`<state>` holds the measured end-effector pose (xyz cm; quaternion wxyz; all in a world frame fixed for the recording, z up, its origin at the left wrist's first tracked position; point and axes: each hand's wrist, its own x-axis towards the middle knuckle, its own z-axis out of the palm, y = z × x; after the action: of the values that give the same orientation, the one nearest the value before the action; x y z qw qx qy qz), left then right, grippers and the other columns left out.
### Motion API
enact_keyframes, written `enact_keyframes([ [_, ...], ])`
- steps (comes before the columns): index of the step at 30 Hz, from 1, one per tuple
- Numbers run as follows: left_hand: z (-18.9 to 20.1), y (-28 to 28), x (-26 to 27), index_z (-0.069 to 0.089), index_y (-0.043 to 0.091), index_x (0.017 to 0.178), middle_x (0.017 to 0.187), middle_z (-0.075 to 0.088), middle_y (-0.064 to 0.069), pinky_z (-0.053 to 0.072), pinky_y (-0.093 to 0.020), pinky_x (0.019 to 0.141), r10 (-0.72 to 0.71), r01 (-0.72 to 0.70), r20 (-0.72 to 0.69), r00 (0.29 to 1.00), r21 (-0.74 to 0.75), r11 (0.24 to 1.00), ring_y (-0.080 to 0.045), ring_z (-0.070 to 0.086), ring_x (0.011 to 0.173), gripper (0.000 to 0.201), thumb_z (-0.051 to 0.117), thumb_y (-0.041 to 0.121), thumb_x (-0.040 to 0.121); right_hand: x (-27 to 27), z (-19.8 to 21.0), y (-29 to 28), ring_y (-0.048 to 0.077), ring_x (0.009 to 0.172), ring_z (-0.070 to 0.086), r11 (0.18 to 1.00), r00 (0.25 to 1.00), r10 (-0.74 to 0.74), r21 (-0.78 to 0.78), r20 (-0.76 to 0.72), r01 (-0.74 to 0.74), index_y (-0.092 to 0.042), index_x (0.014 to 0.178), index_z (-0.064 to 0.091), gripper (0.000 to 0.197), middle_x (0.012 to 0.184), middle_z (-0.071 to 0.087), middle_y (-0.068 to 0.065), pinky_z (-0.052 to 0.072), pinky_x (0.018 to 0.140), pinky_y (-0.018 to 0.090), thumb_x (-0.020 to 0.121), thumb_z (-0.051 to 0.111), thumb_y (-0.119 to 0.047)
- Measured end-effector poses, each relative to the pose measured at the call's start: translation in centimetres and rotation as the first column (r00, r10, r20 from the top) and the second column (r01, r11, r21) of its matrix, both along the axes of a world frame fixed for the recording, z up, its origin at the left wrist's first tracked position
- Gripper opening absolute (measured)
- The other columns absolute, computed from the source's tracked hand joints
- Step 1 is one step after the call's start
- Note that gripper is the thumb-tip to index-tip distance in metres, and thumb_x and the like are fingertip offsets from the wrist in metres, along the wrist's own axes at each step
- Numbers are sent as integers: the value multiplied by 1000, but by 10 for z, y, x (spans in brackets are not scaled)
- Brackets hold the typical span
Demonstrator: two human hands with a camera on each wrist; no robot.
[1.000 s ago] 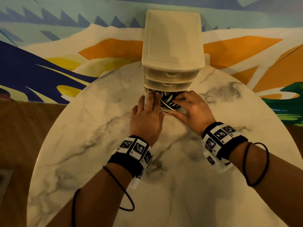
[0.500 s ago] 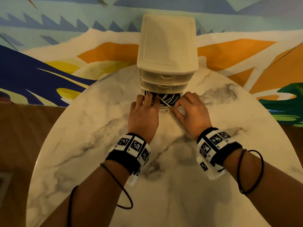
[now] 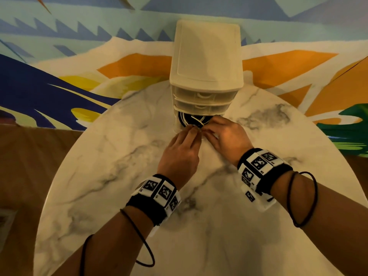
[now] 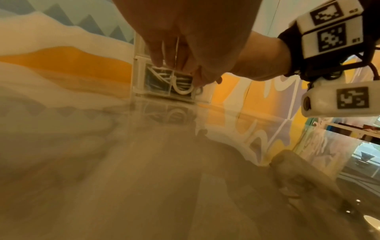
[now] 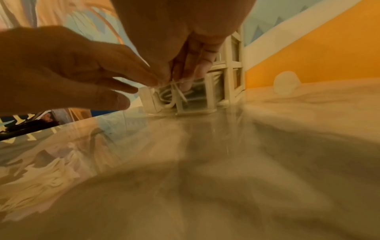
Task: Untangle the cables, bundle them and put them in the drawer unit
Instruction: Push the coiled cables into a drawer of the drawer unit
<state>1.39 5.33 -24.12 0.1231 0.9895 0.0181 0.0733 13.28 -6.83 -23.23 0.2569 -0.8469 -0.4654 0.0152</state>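
A cream three-drawer unit (image 3: 206, 56) stands at the far side of the round marble table (image 3: 111, 176). Its bottom drawer (image 5: 193, 105) is a little way out and holds coiled black and white cables (image 3: 190, 118). Both hands meet at that drawer's front edge. My left hand (image 3: 189, 134) touches the rim with nearly straight fingers (image 5: 141, 81). My right hand (image 3: 209, 130) reaches down into the drawer, its fingers (image 5: 186, 76) pressing on the white cable loops (image 5: 168, 97). Through the clear drawer front, the left wrist view shows the cables (image 4: 180, 87).
The two upper drawers (image 3: 203, 96) are shut. A painted wall (image 3: 59, 86) rises right behind the unit. The marble top stretches bare toward me, with wooden floor (image 3: 23, 166) past its left edge.
The bottom drawer has slid further into the unit. Both hands moved forward with it and drew together at its front edge.
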Motion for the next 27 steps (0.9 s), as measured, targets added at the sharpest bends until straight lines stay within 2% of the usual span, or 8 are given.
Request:
enact_keyframes([
  [2, 2, 1, 1, 52, -2, 128, 132, 52, -17, 45, -41, 99, 8, -8, -57, 998, -4, 1000, -33, 47, 126, 54, 36, 14, 79, 2, 3, 1, 27, 83, 65, 1000, 999, 4, -18, -34, -4, -15, 97, 71, 15, 96, 66, 5, 55, 66, 41, 89, 60, -19],
  [5, 6, 0, 2, 43, 1, 136, 142, 42, -14, 45, -39, 101, 21, -25, -132, 991, -28, 999, -31, 38, 133, 60, 43, 17, 78, 4, 13, 7, 26, 80, 63, 997, 996, -34, -77, -79, 27, -15, 98, 68, 13, 94, 64, 4, 52, 67, 42, 88, 60, -19],
  [9, 14, 1, 11, 33, 5, 142, 143, 34, -11, 44, -38, 91, 93, -95, -213, 973, -1, 995, -28, 38, 124, 66, 53, 21, 81, 10, 22, 17, 28, 78, 59, 977, 982, -151, -166, -115, 131, -15, 94, 59, 12, 87, 63, 5, 48, 68, 37, 84, 63, -19],
  [12, 18, 4, 17, 30, 7, 143, 142, 31, -11, 42, -37, 89, 128, -115, -243, 962, 67, 991, -29, 38, 119, 67, 53, 23, 82, 9, 20, 14, 29, 80, 59, 973, 985, -137, -201, -101, 115, -14, 89, 63, 6, 89, 63, 4, 46, 67, 37, 86, 60, -19],
  [15, 16, 6, 17, 35, 6, 141, 138, 36, -13, 45, -39, 87, 112, -100, -206, 972, 68, 993, -30, 43, 116, 65, 55, 22, 81, 8, 22, 11, 29, 83, 61, 967, 992, -108, -240, -65, 89, -18, 96, 68, 16, 96, 64, 2, 46, 65, 36, 91, 55, -24],
  [18, 13, 10, 16, 43, 8, 138, 135, 44, -13, 52, -40, 81, 93, -92, -90, 992, 15, 996, -30, 50, 108, 64, 60, 17, 77, 13, 27, 16, 29, 88, 61, 943, 992, -112, -321, -49, 91, -23, 96, 70, 19, 98, 68, 1, 44, 66, 33, 91, 52, -25],
  [22, 15, 12, 22, 42, 13, 138, 142, 40, -8, 48, -40, 81, 57, -46, -109, 992, 98, 994, -29, 48, 112, 66, 63, 20, 76, 21, 30, 22, 30, 83, 61, 906, 984, -156, -409, -80, 110, -26, 88, 70, 17, 89, 68, 6, 49, 67, 35, 89, 53, -26],
  [27, 18, 15, 24, 54, 14, 129, 127, 52, -8, 46, -40, 82, 78, -71, -50, 996, 134, 988, -32, 49, 113, 64, 68, 15, 66, 21, 32, 22, 30, 85, 61, 910, 986, -141, -404, -92, 92, -24, 92, 69, 16, 92, 68, 6, 48, 69, 35, 90, 53, -24],
])
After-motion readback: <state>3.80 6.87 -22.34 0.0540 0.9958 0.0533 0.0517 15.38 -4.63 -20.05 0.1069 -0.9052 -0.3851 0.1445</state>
